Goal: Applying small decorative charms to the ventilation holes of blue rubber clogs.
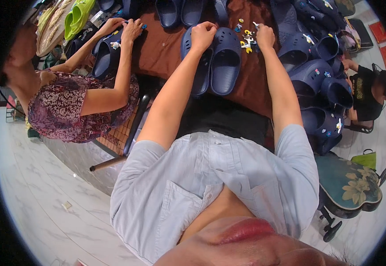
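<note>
In front of me a pair of navy clogs lies on a brown cloth [157, 53]. My left hand [203, 36] is over the toe of the left clog [202, 73], its fingers curled together; what they hold, if anything, is hidden. The right clog [226, 62] lies beside it, holes showing in its upper. My right hand [265, 35] is closed, with a small white shoe charm [255, 24] at its fingertips. Just left of that hand, several small white, yellow and blue charms [248, 43] are scattered on the cloth.
Piled navy clogs [310, 84], some with charms, stand at my right. More clogs [192, 12] line the far side. At left, another person's hands [131, 31] work on a navy clog [105, 60]. A person in black [370, 93] sits at right, near a patterned chair [348, 184].
</note>
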Demonstrator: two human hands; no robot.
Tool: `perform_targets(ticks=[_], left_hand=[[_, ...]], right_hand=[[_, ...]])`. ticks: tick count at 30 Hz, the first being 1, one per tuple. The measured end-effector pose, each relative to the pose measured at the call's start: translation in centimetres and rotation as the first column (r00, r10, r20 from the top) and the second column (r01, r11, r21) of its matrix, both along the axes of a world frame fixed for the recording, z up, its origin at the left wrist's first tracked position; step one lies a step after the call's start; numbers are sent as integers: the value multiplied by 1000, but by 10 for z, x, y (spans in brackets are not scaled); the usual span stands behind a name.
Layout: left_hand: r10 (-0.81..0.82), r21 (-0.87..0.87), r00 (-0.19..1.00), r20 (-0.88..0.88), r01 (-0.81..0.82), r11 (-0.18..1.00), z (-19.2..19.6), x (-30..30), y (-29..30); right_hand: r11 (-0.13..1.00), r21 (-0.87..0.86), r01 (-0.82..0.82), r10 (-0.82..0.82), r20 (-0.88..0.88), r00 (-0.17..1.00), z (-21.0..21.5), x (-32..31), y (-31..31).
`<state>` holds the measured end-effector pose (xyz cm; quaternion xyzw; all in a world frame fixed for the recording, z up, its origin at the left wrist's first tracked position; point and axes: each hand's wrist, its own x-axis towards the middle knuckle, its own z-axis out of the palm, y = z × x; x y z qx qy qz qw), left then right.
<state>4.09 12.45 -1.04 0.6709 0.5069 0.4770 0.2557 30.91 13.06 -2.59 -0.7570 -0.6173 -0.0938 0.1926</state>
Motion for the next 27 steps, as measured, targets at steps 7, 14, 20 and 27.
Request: perform_targets(ticks=[7, 14, 20, 27], left_hand=[[6, -8, 999, 48, -6, 1000, 1, -2, 1], [-66, 16, 998, 10, 66, 998, 22, -4, 7], [22, 443, 933, -360, 150, 884, 68, -22, -37], [50, 321, 835, -548, 154, 934, 24, -43, -77]], right_hand=[[957, 218, -189, 229, -973, 38, 13, -30, -8], [975, -14, -221, 25, -985, 172, 0, -68, -13], [990, 68, -121, 96, -963, 250, -16, -57, -16], [978, -35, -205, 1, -984, 176, -2, -61, -10]])
